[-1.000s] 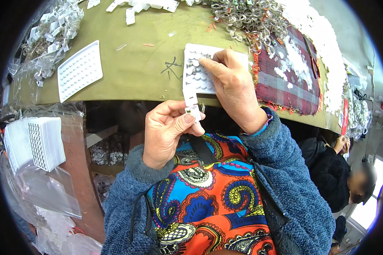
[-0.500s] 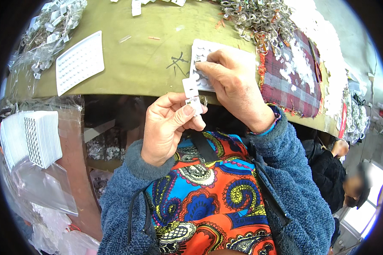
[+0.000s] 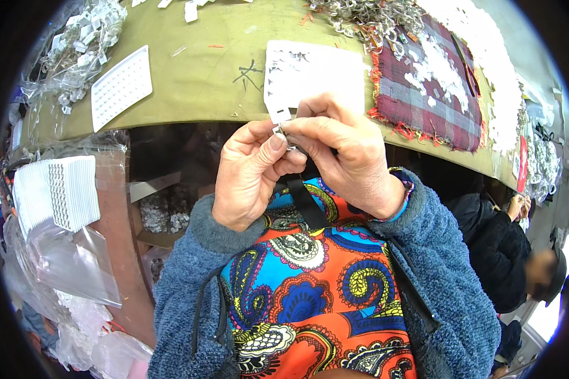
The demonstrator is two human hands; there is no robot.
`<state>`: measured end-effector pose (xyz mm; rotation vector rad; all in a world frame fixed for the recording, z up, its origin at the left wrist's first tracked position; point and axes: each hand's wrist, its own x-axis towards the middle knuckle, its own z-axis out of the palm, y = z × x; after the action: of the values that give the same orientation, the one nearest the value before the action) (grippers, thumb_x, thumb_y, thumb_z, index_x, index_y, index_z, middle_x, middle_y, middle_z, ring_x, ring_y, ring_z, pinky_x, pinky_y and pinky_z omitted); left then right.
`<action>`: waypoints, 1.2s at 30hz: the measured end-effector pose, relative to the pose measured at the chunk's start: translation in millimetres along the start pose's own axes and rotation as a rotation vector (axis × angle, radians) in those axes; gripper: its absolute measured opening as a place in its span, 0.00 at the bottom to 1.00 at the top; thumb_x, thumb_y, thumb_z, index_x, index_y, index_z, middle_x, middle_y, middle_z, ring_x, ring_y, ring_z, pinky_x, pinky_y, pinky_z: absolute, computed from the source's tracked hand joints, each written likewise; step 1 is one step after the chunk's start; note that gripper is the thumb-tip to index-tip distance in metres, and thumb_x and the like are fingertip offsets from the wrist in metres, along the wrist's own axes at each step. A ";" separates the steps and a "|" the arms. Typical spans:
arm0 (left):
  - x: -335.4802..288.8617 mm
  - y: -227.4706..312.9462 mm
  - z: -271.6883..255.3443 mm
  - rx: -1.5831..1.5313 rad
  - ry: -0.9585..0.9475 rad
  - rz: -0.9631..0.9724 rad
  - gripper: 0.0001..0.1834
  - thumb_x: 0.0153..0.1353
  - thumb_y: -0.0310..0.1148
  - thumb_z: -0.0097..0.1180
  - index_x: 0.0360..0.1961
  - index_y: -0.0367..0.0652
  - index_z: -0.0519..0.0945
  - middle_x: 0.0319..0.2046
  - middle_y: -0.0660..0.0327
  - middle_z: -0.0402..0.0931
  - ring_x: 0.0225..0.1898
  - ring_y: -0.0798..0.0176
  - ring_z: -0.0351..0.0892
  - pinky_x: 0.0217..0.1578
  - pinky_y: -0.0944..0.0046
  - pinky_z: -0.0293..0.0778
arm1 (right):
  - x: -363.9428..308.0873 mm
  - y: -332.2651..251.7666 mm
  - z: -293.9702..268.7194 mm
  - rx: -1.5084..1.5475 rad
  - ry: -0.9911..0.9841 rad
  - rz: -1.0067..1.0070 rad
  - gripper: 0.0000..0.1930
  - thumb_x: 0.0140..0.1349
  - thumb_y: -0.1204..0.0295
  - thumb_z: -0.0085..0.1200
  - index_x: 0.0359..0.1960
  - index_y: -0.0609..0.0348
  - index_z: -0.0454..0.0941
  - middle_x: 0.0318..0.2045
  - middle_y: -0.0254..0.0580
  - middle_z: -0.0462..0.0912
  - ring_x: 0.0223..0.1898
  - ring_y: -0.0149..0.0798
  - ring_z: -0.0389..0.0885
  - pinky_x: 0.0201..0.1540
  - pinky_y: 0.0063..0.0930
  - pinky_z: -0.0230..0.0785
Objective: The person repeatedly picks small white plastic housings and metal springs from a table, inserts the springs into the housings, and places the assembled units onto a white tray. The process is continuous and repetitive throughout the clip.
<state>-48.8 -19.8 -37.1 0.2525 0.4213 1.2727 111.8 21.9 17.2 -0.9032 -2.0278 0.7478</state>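
Note:
My left hand point(image 3: 248, 169) pinches a small white tag point(image 3: 280, 115) with a dark slot in it, just in front of the table's near edge. At the tag's lower end my right hand point(image 3: 351, 155) has its thumb and forefinger closed together, meeting the left fingertips. Something small and shiny shows between the fingers there, mostly hidden, so its kind stays unclear. Beyond the hands a white moulded tray point(image 3: 316, 72) lies on the table, with small pieces along its left side and top.
Another white dimpled tray point(image 3: 121, 87) lies to the left on the olive tabletop point(image 3: 196, 82). Bagged white pieces point(image 3: 85, 44) sit behind it. Ring-like pieces point(image 3: 367, 19) and a plaid cloth point(image 3: 423, 95) occupy the right. Stacked trays point(image 3: 73, 192) stand lower left; a co-worker point(image 3: 496, 252) is at right.
My right hand has come from the tray to the tag in my left hand. The left hand keeps its pinch. The whole view has shifted slightly, showing more of the tray.

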 end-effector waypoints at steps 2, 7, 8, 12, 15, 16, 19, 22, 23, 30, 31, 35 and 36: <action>-1.3 -1.6 0.2 -0.006 -0.038 0.000 0.13 0.68 0.25 0.55 0.52 0.33 0.76 0.38 0.54 0.82 0.36 0.61 0.86 0.38 0.60 0.87 | -3.0 -2.4 -2.0 0.061 -0.003 0.006 0.14 0.52 0.87 0.57 0.41 0.61 0.82 0.37 0.42 0.78 0.36 0.42 0.82 0.38 0.30 0.75; -2.4 -0.1 0.4 -0.008 -0.058 -0.015 0.13 0.68 0.26 0.54 0.52 0.33 0.76 0.38 0.54 0.83 0.36 0.61 0.86 0.37 0.61 0.87 | -3.4 -10.6 -10.9 0.091 0.076 -0.004 0.17 0.56 0.88 0.59 0.49 0.64 0.82 0.39 0.41 0.78 0.37 0.33 0.80 0.39 0.24 0.74; -2.7 0.2 0.7 -0.007 -0.053 -0.011 0.13 0.68 0.26 0.54 0.52 0.33 0.77 0.38 0.54 0.83 0.36 0.61 0.86 0.37 0.61 0.87 | -2.3 -10.9 -9.1 0.104 0.107 0.018 0.19 0.55 0.89 0.59 0.49 0.65 0.81 0.37 0.43 0.80 0.35 0.35 0.81 0.39 0.26 0.75; -4.3 5.5 1.1 0.065 0.017 0.013 0.13 0.67 0.25 0.56 0.51 0.31 0.77 0.37 0.52 0.83 0.34 0.61 0.86 0.37 0.62 0.86 | 4.5 -1.1 7.3 -0.152 0.094 -0.258 0.19 0.51 0.87 0.60 0.47 0.65 0.82 0.31 0.45 0.83 0.31 0.43 0.83 0.37 0.32 0.76; -5.5 11.7 2.4 0.200 0.086 0.028 0.14 0.66 0.24 0.57 0.51 0.30 0.77 0.36 0.50 0.83 0.32 0.61 0.86 0.36 0.63 0.86 | 4.0 4.2 14.1 -0.176 0.083 -0.397 0.25 0.45 0.82 0.60 0.50 0.65 0.79 0.37 0.46 0.84 0.35 0.47 0.83 0.37 0.36 0.75; -5.9 13.2 3.1 0.277 0.148 0.035 0.13 0.65 0.23 0.58 0.49 0.28 0.77 0.36 0.48 0.83 0.30 0.61 0.86 0.33 0.64 0.86 | 3.0 5.0 13.5 -0.192 0.054 -0.316 0.24 0.46 0.82 0.60 0.50 0.65 0.79 0.39 0.47 0.84 0.35 0.47 0.84 0.37 0.35 0.76; -8.1 18.3 4.0 0.267 0.168 0.050 0.11 0.64 0.21 0.58 0.46 0.28 0.77 0.34 0.47 0.83 0.29 0.61 0.86 0.31 0.64 0.86 | 7.8 9.9 10.8 -0.151 0.189 -0.078 0.21 0.54 0.85 0.59 0.52 0.61 0.78 0.36 0.45 0.85 0.32 0.43 0.84 0.39 0.32 0.77; -6.1 21.5 1.4 0.312 0.194 0.036 0.10 0.63 0.22 0.56 0.44 0.29 0.78 0.34 0.47 0.82 0.26 0.63 0.84 0.27 0.65 0.83 | 23.2 21.9 10.1 -0.163 0.127 0.005 0.22 0.54 0.87 0.60 0.52 0.60 0.79 0.36 0.41 0.85 0.35 0.36 0.82 0.41 0.27 0.74; -5.3 22.0 0.2 0.336 0.199 0.031 0.10 0.63 0.24 0.55 0.45 0.30 0.78 0.34 0.48 0.82 0.25 0.63 0.83 0.26 0.66 0.82 | 27.1 24.9 11.2 -0.232 0.094 -0.055 0.22 0.53 0.86 0.59 0.52 0.60 0.79 0.36 0.43 0.84 0.35 0.39 0.82 0.40 0.30 0.74; -2.9 28.1 -4.0 0.252 0.163 0.024 0.10 0.65 0.22 0.55 0.45 0.27 0.76 0.36 0.46 0.82 0.29 0.60 0.86 0.32 0.63 0.86 | 33.3 29.0 19.4 -0.325 -0.016 -0.135 0.19 0.51 0.84 0.57 0.46 0.62 0.77 0.35 0.46 0.79 0.37 0.50 0.79 0.40 0.37 0.73; -3.8 27.5 -3.1 0.248 0.158 0.027 0.10 0.65 0.23 0.55 0.46 0.27 0.76 0.36 0.45 0.82 0.30 0.60 0.86 0.33 0.63 0.86 | 32.5 27.7 18.6 -0.316 -0.020 -0.122 0.18 0.51 0.84 0.57 0.46 0.62 0.77 0.35 0.46 0.79 0.37 0.50 0.78 0.40 0.37 0.73; -7.0 23.6 1.8 0.176 0.131 0.026 0.12 0.68 0.24 0.53 0.49 0.27 0.75 0.40 0.45 0.82 0.35 0.57 0.87 0.38 0.62 0.87 | 26.6 18.2 9.3 -0.221 -0.038 -0.046 0.16 0.52 0.86 0.57 0.44 0.63 0.77 0.36 0.46 0.78 0.38 0.50 0.79 0.40 0.35 0.73; -6.6 22.5 3.0 0.160 0.122 0.012 0.13 0.68 0.24 0.53 0.50 0.28 0.75 0.41 0.46 0.82 0.36 0.57 0.87 0.38 0.62 0.87 | 22.9 13.5 6.1 -0.130 0.019 -0.032 0.15 0.51 0.88 0.60 0.41 0.64 0.80 0.35 0.45 0.82 0.36 0.43 0.82 0.40 0.30 0.74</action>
<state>-68.5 -19.6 -24.1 0.3136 0.6289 1.2716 101.1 46.6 13.4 -0.9456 -2.0885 0.5936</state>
